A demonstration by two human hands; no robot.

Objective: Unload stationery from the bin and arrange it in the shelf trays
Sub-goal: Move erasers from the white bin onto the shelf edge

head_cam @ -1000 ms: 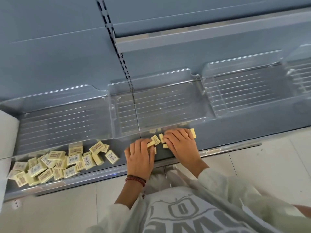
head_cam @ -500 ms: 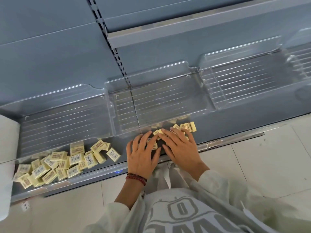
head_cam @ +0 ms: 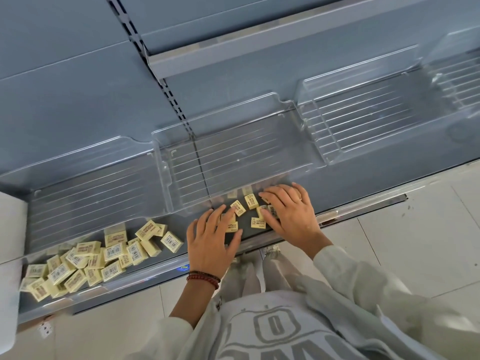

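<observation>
My left hand (head_cam: 211,245) lies flat, fingers spread, at the near end of the middle tray (head_cam: 233,157), its fingertips on a few small yellow erasers (head_cam: 237,207). My right hand (head_cam: 293,216), just to the right, rests flat over more of them. A heap of erasers (head_cam: 91,258) fills the near end of the left tray (head_cam: 78,193), well apart from my hands, and a bead bracelet (head_cam: 202,278) circles my left wrist.

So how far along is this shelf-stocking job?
Done: a loose pile of small yellow boxes lies in the left tray, jumbled rather than lined up. In hand: the left hand and right hand rest flat on a few more boxes at the front of the middle tray. Left: no boxes show in the right tray, and the bin is out of view.
</observation>
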